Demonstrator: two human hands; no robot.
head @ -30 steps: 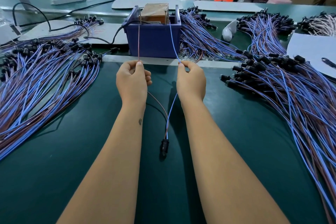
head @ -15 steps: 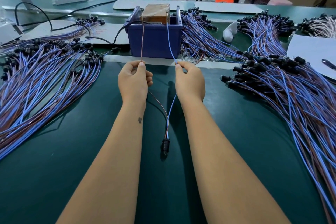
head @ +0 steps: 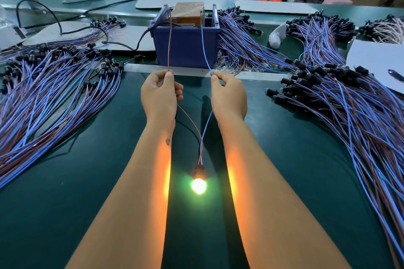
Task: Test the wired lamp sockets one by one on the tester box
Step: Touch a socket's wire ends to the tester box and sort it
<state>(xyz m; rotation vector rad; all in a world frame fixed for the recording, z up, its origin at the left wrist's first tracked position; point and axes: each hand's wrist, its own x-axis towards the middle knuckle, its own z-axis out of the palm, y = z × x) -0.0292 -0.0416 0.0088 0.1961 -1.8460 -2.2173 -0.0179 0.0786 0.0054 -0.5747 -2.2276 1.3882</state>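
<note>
A blue tester box (head: 185,47) with a brown block inside stands at the far edge of the green mat. My left hand (head: 160,96) pinches a brown wire (head: 169,48) and my right hand (head: 229,96) pinches a blue wire (head: 204,48); both wire ends reach up to the box's top. The two wires run back between my forearms to a black lamp socket (head: 199,170) lying on the mat. Its bulb (head: 198,185) glows bright and casts orange light on both forearms.
A large pile of wired sockets (head: 50,85) fans out on the left, another pile (head: 349,102) on the right, more bundles (head: 244,46) behind the box. A white sheet (head: 378,61) lies far right. A black cable (head: 129,45) runs into the box.
The wire ends have moved up onto the box's top and the bulb, dark before, now shines. Both hands stayed almost in place.
</note>
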